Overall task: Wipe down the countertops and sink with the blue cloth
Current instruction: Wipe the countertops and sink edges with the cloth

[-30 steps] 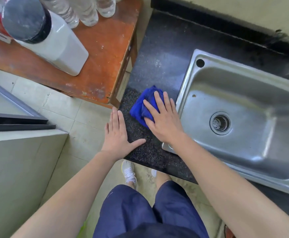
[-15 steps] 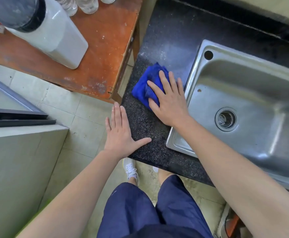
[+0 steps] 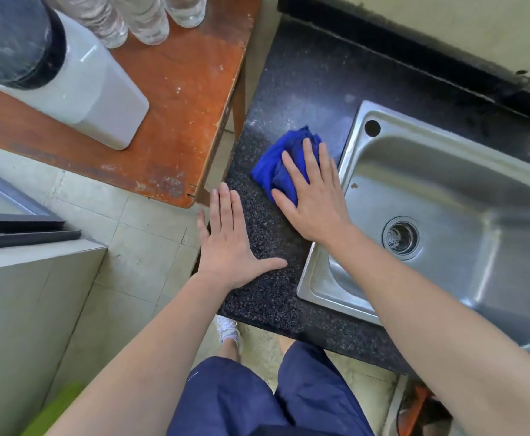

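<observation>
While I look down past my dark blue shorts (image 3: 226, 401) and a white shoe (image 3: 228, 330) on the tiled floor, my left hand (image 3: 230, 243) comes first: it lies flat and empty, fingers together and thumb splayed, on the front left corner of the speckled black countertop (image 3: 267, 297). Just beyond it my right hand (image 3: 312, 196) presses palm-down with spread fingers on the blue cloth (image 3: 278, 158), pinning it rather than gripping it. The cloth is bunched on the narrow strip of counter left of the sink (image 3: 446, 190), close beside the steel rim but not on it. I judge the job to be at an early stage: only this strip is being worked, a pale dusty smear shows on the counter just past the cloth, and the back ledge behind the basin looks grimy. The basin itself, with its drain (image 3: 401, 236), shows no cloth contact, so the whole sink is left to do. Farther left, across a gap, stand a worn wooden table (image 3: 175, 99) carrying a white appliance (image 3: 84, 86) and clear bottles (image 3: 144, 17).
</observation>
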A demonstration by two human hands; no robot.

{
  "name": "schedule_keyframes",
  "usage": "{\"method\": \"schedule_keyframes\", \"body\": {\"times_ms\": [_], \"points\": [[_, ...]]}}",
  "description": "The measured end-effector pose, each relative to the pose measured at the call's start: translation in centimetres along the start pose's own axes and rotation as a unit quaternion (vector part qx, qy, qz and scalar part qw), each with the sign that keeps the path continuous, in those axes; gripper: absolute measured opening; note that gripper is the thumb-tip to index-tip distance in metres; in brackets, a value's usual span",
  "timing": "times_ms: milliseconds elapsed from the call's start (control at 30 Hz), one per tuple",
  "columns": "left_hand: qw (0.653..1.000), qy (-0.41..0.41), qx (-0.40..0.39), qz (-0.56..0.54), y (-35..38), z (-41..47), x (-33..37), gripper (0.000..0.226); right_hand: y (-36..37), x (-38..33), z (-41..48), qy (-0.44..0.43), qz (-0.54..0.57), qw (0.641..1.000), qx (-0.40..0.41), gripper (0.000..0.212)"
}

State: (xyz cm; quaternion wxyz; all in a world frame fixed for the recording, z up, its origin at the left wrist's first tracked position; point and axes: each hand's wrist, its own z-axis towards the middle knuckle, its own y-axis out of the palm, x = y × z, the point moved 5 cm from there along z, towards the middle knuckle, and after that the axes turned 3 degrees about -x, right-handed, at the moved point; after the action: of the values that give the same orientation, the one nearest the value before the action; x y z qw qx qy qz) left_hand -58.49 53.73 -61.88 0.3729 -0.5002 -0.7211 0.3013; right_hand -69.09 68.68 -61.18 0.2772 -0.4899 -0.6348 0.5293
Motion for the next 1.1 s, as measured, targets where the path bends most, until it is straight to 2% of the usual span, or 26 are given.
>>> {"method": "schedule_keyframes", "body": {"times_ms": [267,400,633,733,900,1100], "points": [[1.0,0.001,-0.019,0.001,0.0,0.1,0.1,0.151,-2.8,-4.4,12.0,-0.02,-0.001,1.0,0.0,0.066],[0.999,-0.005,-0.029,-0.013,-0.4,-0.1,0.4,0.154,-3.0,-2.9,9.8,-0.014,-0.024,1.0,-0.004,0.064],[1.0,-0.004,-0.025,-0.015,-2.0,0.9,1.7,0.158,-1.9,4.9,-1.8,0.008,-0.071,0.997,0.003,0.064],[1.0,0.015,-0.012,0.001,-3.8,3.6,3.0,0.16,-2.0,4.9,-1.2,0.0,-0.086,0.996,0.0,0.067],[0.999,0.025,-0.028,0.015,-4.8,7.5,3.4,0.168,-1.8,5.4,1.4,0.007,-0.051,0.999,0.014,0.069],[0.999,0.023,-0.024,0.018,-4.4,7.9,3.3,0.167,-3.3,5.3,9.2,0.003,-0.012,0.999,0.032,0.064]]}}
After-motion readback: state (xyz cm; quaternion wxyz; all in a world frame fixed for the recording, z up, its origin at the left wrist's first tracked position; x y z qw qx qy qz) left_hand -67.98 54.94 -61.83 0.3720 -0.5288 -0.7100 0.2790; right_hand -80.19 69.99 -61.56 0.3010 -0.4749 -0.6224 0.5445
